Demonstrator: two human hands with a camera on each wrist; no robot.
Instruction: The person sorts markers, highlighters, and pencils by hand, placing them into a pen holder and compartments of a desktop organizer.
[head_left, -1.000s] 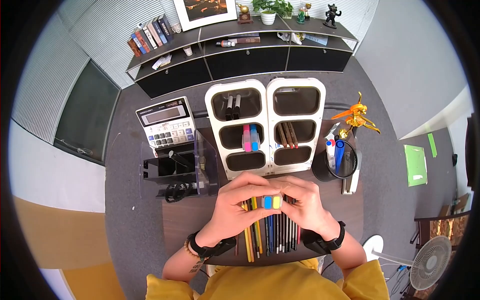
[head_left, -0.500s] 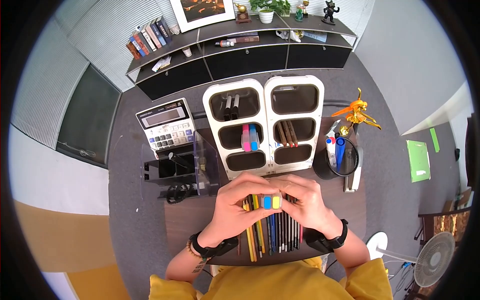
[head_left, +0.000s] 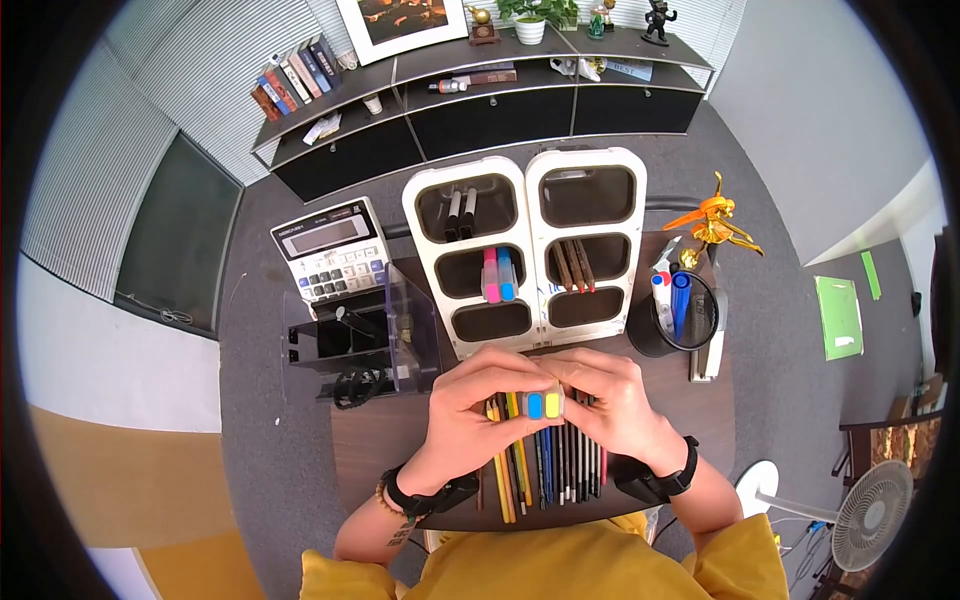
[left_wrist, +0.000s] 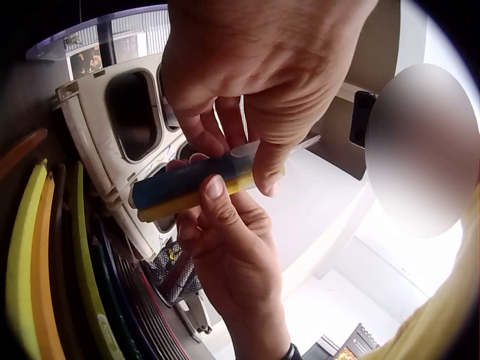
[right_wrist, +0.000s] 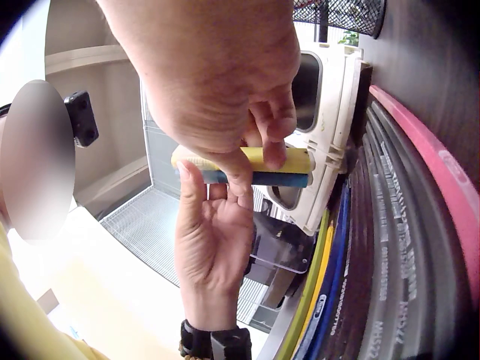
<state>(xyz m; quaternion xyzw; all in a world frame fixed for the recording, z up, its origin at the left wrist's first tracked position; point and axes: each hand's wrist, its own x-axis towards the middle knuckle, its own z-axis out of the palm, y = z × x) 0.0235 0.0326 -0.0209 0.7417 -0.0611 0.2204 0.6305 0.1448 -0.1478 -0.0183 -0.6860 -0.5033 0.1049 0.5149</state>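
Both hands hold a blue highlighter (head_left: 535,405) and a yellow highlighter (head_left: 552,404) side by side, their coloured ends facing the head camera. My left hand (head_left: 475,412) grips the pair from the left, thumb and fingers around it. From the other side my right hand (head_left: 608,410) pinches them; in the left wrist view its thumb lies along the yellow highlighter (left_wrist: 176,206). Underneath, a row of pencils (head_left: 510,480) lies on the table, yellow ones at left, dark ones at right. The white organizer (head_left: 535,290) stands just beyond the hands.
Inside the organizer are pink and blue highlighters (head_left: 491,275), brown pencils (head_left: 572,268) and black markers (head_left: 462,212). A calculator (head_left: 333,255) and a clear desk caddy (head_left: 410,340) stand left. To the right are a mesh pen cup (head_left: 655,335), a stapler (head_left: 706,365) and a golden figurine (head_left: 715,222).
The head view has shifted slightly. Both hands keep the same hold on the two highlighters, with no visible change in their grip.
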